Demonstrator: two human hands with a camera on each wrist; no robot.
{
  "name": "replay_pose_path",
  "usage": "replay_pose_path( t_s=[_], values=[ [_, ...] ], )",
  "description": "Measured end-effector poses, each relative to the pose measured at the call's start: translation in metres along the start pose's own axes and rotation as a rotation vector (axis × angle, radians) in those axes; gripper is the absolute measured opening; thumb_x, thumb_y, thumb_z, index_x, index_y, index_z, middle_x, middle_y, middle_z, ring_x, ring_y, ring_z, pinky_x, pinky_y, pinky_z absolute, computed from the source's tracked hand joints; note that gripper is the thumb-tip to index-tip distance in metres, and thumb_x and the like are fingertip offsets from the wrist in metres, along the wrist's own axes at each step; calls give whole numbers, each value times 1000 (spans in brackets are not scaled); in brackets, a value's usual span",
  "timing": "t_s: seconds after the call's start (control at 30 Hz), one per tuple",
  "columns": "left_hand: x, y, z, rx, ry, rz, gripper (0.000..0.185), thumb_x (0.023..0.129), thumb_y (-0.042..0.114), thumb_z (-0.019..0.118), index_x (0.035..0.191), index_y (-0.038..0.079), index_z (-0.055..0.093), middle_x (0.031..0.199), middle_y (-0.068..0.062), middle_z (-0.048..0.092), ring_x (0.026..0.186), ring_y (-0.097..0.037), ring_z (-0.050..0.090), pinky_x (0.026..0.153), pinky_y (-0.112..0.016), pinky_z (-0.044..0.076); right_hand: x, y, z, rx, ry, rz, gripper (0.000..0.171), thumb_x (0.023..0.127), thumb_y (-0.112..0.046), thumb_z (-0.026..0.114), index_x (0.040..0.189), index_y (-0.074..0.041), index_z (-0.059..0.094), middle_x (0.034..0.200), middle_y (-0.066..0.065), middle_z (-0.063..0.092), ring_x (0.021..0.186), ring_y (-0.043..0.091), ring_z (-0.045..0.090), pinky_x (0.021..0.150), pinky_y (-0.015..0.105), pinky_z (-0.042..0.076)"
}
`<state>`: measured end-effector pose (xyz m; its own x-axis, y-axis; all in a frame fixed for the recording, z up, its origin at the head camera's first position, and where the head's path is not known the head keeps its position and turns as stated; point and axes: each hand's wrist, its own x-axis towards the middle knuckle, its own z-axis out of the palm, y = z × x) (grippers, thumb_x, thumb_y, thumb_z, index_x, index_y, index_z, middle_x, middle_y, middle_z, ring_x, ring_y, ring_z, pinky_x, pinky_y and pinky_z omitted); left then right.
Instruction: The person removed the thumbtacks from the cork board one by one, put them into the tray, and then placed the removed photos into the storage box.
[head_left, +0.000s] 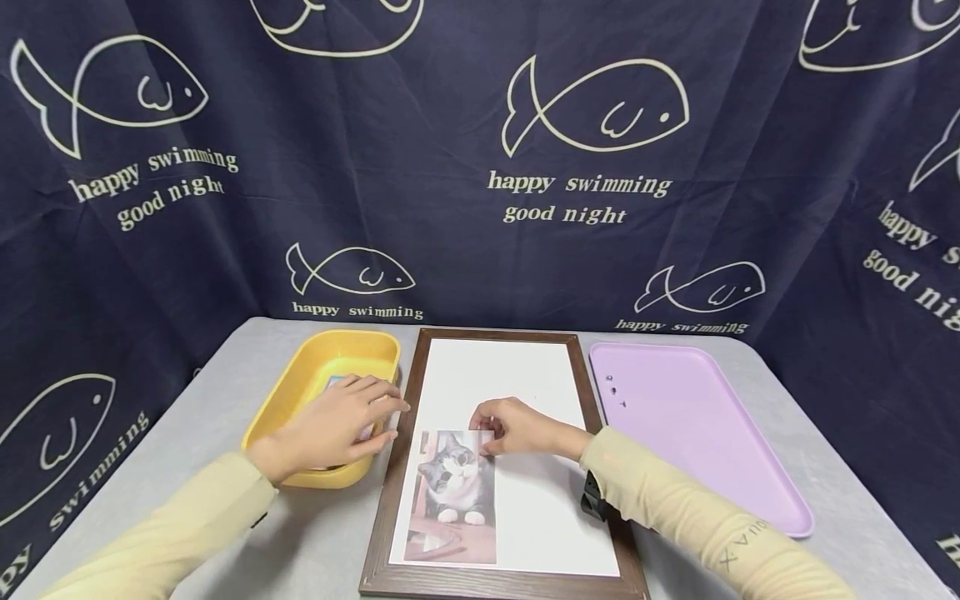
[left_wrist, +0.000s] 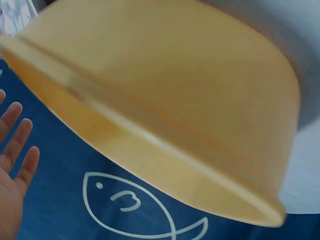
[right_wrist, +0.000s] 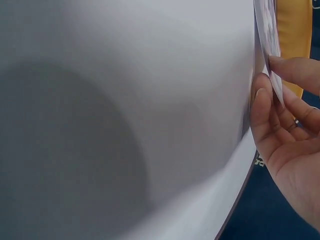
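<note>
My right hand (head_left: 517,427) pinches the upper right corner of a cat picture (head_left: 450,500) between thumb and fingers. The picture lies over the lower left part of a white board (head_left: 555,500) with a brown wooden frame (head_left: 498,582). In the right wrist view, the right hand (right_wrist: 290,130) grips the picture's thin edge (right_wrist: 274,75), and a small shiny spot shows among the fingers. My left hand (head_left: 337,425) hovers above the yellow bin (head_left: 262,417), its fingers loosely spread and holding nothing. It partly hides printed pieces (head_left: 335,380) inside the bin.
To the right of the frame lies a purple tray (head_left: 697,433) with several tiny metallic pieces (head_left: 613,390) near its left edge. The grey table (head_left: 780,400) ends at a dark blue curtain (head_left: 465,250) with fish drawings. A black watch (head_left: 592,497) is at the right wrist.
</note>
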<state>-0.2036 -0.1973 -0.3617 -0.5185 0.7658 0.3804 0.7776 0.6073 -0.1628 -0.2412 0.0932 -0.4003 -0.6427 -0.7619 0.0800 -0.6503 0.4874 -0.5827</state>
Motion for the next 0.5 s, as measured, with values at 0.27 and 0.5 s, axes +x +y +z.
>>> replay_pose_path(
  t_s=[0.27,0.5],
  values=[
    [-11,-19,-6,-10,-13,-126,34,83,34,59,112,18,62,106,3,60,102,-17,55,87,-38,41,-3,2,0,37,1,10,25,73,-5,71,96,-5,62,81,2,60,65,1,49,63,17,46],
    [-22,-33,-11,6,10,-206,37,82,29,60,115,13,59,109,-3,60,103,-24,55,87,-43,42,-5,0,-3,49,9,-15,24,74,-2,69,97,-3,62,83,7,63,68,4,53,66,19,48]
  ],
)
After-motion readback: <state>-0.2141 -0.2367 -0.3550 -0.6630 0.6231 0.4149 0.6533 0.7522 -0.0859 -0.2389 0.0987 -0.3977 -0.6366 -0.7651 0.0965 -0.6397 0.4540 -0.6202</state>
